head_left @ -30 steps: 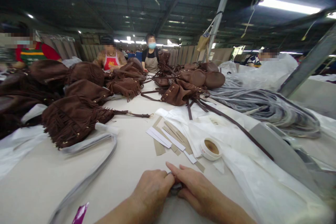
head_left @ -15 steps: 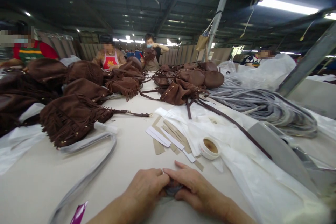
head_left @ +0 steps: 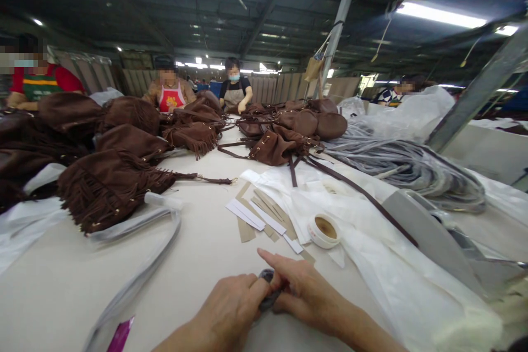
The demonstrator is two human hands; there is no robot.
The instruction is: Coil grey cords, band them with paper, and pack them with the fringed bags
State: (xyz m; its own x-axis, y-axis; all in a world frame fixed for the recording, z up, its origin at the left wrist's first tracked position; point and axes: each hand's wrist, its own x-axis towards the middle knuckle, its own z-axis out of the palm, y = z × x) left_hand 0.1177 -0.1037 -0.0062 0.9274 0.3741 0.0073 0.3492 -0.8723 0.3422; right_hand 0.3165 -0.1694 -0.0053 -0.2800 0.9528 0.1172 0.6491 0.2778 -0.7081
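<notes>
Close in front of me, both hands work on a small dark bundle [head_left: 267,276] that looks wrapped in see-through plastic; the fingers cover most of it, so its kind is hidden. My left hand [head_left: 233,302] is closed on its left side, thumb and index finger pinching. From the right, my right hand [head_left: 303,289] grips the same bundle between thumb and bent fingers, with its index finger stretched out forward. Just beyond lie white and tan paper strips [head_left: 268,217] and a roll of white tape [head_left: 325,230].
Brown fringed bags [head_left: 113,190] heap up on the left, with more brown bags [head_left: 274,146] behind the strips. A plastic-wrapped strap [head_left: 152,258] curves along the left. Bundled grey straps [head_left: 406,168] and white plastic sheeting [head_left: 379,264] lie right. Several people stand across the table [head_left: 198,242].
My right index finger has swung left and the dark bundle shows more between my hands. Across the table, a person has lowered a raised arm and a brown bag. The view has shifted slightly.
</notes>
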